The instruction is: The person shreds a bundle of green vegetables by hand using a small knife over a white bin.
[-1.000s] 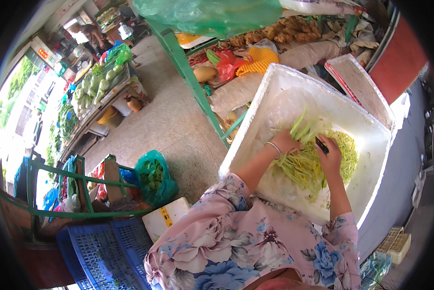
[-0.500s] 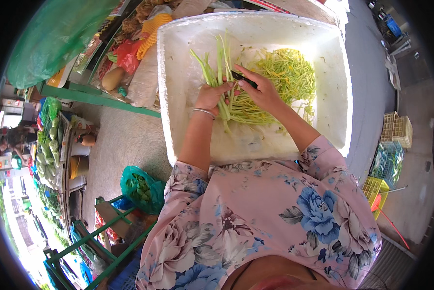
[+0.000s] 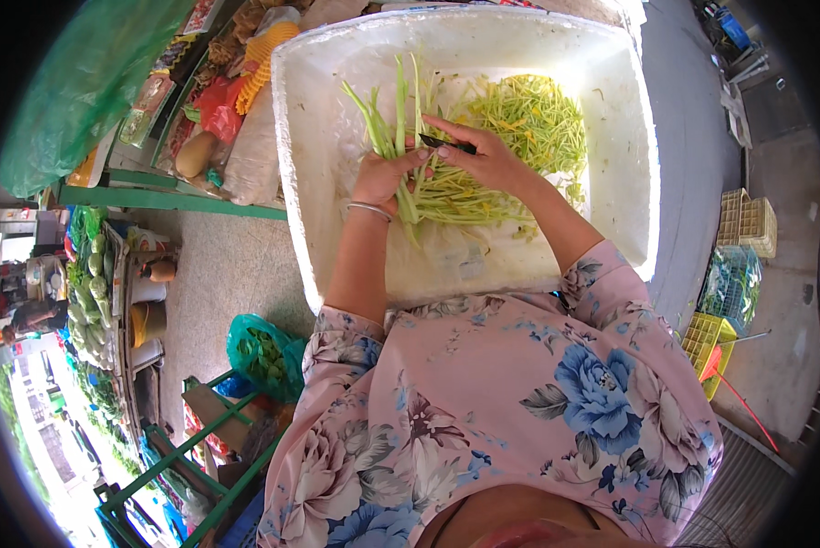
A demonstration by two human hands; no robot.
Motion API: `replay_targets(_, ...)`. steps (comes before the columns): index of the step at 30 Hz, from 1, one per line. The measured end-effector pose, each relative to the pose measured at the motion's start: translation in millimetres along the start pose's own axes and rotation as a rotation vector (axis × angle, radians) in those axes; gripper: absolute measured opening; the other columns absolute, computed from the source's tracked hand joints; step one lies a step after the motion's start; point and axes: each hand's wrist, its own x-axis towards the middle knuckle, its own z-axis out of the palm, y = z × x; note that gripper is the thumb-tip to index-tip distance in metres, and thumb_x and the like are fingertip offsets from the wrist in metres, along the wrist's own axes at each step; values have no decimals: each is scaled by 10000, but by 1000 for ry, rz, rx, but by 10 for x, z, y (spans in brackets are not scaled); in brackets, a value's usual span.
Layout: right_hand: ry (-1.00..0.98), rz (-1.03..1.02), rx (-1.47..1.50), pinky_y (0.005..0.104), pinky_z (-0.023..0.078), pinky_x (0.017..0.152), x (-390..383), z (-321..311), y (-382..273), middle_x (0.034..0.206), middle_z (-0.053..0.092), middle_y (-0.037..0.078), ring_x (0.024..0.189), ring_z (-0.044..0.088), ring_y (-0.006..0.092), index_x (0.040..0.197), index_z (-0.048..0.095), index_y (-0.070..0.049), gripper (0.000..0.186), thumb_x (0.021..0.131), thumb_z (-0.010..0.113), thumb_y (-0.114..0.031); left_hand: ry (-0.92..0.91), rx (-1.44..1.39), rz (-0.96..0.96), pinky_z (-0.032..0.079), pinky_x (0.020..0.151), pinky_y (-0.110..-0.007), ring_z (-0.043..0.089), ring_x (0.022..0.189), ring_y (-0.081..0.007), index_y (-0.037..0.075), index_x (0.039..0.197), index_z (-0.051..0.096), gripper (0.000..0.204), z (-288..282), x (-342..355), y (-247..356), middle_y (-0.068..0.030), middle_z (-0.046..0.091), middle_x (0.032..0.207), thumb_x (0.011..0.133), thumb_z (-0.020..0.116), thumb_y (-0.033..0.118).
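- Green stalks (image 3: pixel 393 128), a small bunch of long pale-green stems, stood fanned upward out of the left hand (image 3: pixel 387 178), over the left half of the white foam box (image 3: pixel 305 137).
- That left grip was curled tight around the lower part of the bunch, the stem ends poking out below the palm; a thin silver bangle (image 3: pixel 370 210) sat on the wrist.
- The right hand (image 3: pixel 483 160) lay just beside the left, its grip pinched on a small dark knife (image 3: pixel 446 142), the blade pointing left toward the stems and touching or nearly touching them; which of the two could not be told.
- Beneath both hands lay a heap of shredded yellow-green strips (image 3: pixel 529 119), spread across the middle and right of the box floor, with longer strands running under the wrists.
- Both forearms reached in from the near wall of the box, out of the sleeves of a pink flowered blouse (image 3: pixel 483 393).
- Left of the box, on a green-framed stall tabletop (image 3: pixel 163 196), lay a tan gourd (image 3: pixel 193 153), a red bag (image 3: pixel 220 105) and a clear bag (image 3: pixel 250 155), under a green plastic sheet (image 3: pixel 81 82).
- On the ground below left sat a green bag of leaves (image 3: pixel 264 356).
- Well apart on the right stood yellow crates (image 3: pixel 748 217).
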Motion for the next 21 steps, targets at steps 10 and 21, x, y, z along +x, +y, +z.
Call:
replay_targets(10,6,62,-25,235,415,707,25,-115,188,915,613,13,764,479,66,1297,477,-203,440,868,576,-183,-1,72,46,408,433,-260,614,597,-168,65,912,540,234,82,7,5,-61,642,786,741,696,28)
replay_targets(21,56,219,151,225,409,606,19,-4,164,736,582,-36,637,457,51,1261,514,-141,420,850,599,-162,89,141,262,487,454,-262,610,558,-178,8,816,539,215,49,118,-106,-92,617,725,685,681,-87)
